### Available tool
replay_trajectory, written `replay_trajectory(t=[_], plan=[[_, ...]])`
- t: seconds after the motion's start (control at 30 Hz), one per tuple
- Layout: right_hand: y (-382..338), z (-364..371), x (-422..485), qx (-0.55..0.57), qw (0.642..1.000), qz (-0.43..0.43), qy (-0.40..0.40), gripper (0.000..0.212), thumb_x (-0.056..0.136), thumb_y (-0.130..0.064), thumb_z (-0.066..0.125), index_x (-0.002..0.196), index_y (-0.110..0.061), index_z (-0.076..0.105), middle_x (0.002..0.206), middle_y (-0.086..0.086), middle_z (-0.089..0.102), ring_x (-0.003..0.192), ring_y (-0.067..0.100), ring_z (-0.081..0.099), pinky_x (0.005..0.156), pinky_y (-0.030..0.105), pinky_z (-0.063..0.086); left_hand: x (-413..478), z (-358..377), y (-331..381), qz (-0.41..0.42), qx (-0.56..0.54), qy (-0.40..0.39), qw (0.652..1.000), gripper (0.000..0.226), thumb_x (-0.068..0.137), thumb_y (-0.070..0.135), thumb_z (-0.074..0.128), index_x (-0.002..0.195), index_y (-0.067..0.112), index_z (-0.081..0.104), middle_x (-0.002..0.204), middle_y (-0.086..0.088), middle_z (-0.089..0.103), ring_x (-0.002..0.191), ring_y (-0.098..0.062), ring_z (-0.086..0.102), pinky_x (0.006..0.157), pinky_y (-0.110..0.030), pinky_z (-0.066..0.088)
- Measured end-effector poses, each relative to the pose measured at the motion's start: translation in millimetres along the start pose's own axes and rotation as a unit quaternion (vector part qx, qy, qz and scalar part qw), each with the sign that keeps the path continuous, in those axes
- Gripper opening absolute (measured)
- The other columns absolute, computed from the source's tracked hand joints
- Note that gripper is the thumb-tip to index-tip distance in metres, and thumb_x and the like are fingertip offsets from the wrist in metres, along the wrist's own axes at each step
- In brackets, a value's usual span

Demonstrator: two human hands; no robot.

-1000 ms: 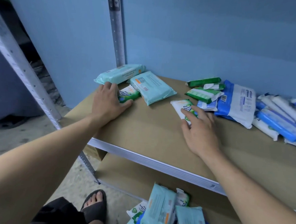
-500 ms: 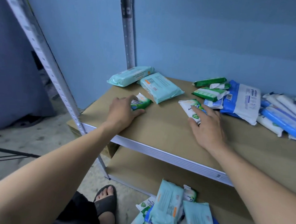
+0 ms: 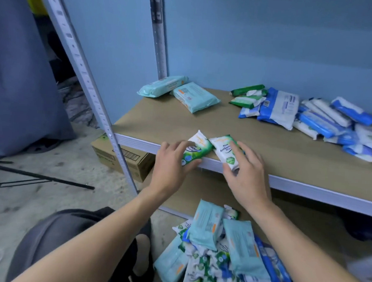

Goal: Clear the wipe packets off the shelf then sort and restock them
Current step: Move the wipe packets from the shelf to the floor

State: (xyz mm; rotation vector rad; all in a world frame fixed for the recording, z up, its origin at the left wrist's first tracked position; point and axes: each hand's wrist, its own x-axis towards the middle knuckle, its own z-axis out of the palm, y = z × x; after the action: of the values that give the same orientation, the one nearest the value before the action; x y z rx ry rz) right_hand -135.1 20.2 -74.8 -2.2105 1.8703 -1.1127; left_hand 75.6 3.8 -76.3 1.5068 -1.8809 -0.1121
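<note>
Two small green-and-white wipe packets overhang the front edge of the brown shelf (image 3: 289, 151). My left hand (image 3: 170, 166) grips the left packet (image 3: 194, 146) with fingers on top and thumb under it. My right hand (image 3: 247, 175) holds the right packet (image 3: 225, 147) the same way. Two teal packets (image 3: 179, 91) lie at the shelf's back left. Green packets (image 3: 247, 96) and a spread of blue-and-white packets (image 3: 321, 120) fill the back right. On the lower shelf lies a heap of mixed packets (image 3: 221, 252).
A grey slotted upright (image 3: 86, 78) slants down the shelf's front left corner, another upright (image 3: 158, 36) stands at the back. A cardboard box (image 3: 123, 156) sits on the floor under the shelf. Black tripod legs (image 3: 34, 177) cross the concrete floor at left.
Both hands have dragged their small packets from mid-shelf toward me to the front edge, where they now overhang side by side. The view has shifted left and down.
</note>
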Motion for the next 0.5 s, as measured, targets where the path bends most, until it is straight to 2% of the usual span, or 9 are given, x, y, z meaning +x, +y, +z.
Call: replay_trajectory(t=[0.13, 0.23, 0.33, 0.5], plan=[[-0.6, -9.6, -39.6, -0.031, 0.999, -0.022, 0.029, 0.068, 0.079, -0.014, 0.076, 0.143, -0.014, 0.055, 0.145, 0.011, 0.052, 0.113, 0.032, 0.051, 0.092, 0.04, 0.05, -53.0, 15.7, 14.8, 0.024, -0.014, -0.001, 1.0, 0.042, 0.088, 0.05, 0.068, 0.124, 0.028, 0.061, 0.126, 0.006, 0.06, 0.098, -0.018, 0.047, 0.087, -0.032, 0.041], [12.2, -7.9, -74.2, -0.04, 0.999, -0.015, 0.009, 0.072, 0.078, -0.013, 0.077, 0.146, -0.016, 0.051, 0.149, 0.013, 0.047, 0.113, 0.031, 0.05, 0.092, 0.04, 0.051, -86.1, 32.6, 16.4, 0.029, -0.015, -0.019, 0.999, 0.044, 0.089, 0.048, 0.067, 0.125, 0.025, 0.062, 0.128, 0.001, 0.061, 0.101, -0.021, 0.049, 0.087, -0.033, 0.042], [31.3, -1.8, -113.0, -0.051, 0.997, 0.002, -0.053, 0.071, 0.084, -0.019, 0.074, 0.15, -0.02, 0.046, 0.149, 0.01, 0.046, 0.111, 0.029, 0.051, 0.087, 0.039, 0.054, -114.9, 53.6, 11.6, 0.027, -0.003, -0.08, 0.996, 0.044, 0.09, 0.05, 0.066, 0.128, 0.028, 0.06, 0.131, 0.001, 0.059, 0.099, -0.021, 0.047, 0.087, -0.036, 0.045], [71.7, 14.7, -164.2, -0.065, 0.976, 0.11, -0.178, 0.068, 0.096, -0.027, 0.061, 0.157, -0.026, 0.031, 0.153, 0.005, 0.038, 0.129, 0.027, 0.042, 0.098, 0.04, 0.049, -150.2, 92.8, 1.3, 0.001, 0.02, -0.208, 0.978, 0.046, 0.094, 0.054, 0.06, 0.132, 0.03, 0.056, 0.131, 0.006, 0.059, 0.099, -0.019, 0.042, 0.088, -0.036, 0.045]])
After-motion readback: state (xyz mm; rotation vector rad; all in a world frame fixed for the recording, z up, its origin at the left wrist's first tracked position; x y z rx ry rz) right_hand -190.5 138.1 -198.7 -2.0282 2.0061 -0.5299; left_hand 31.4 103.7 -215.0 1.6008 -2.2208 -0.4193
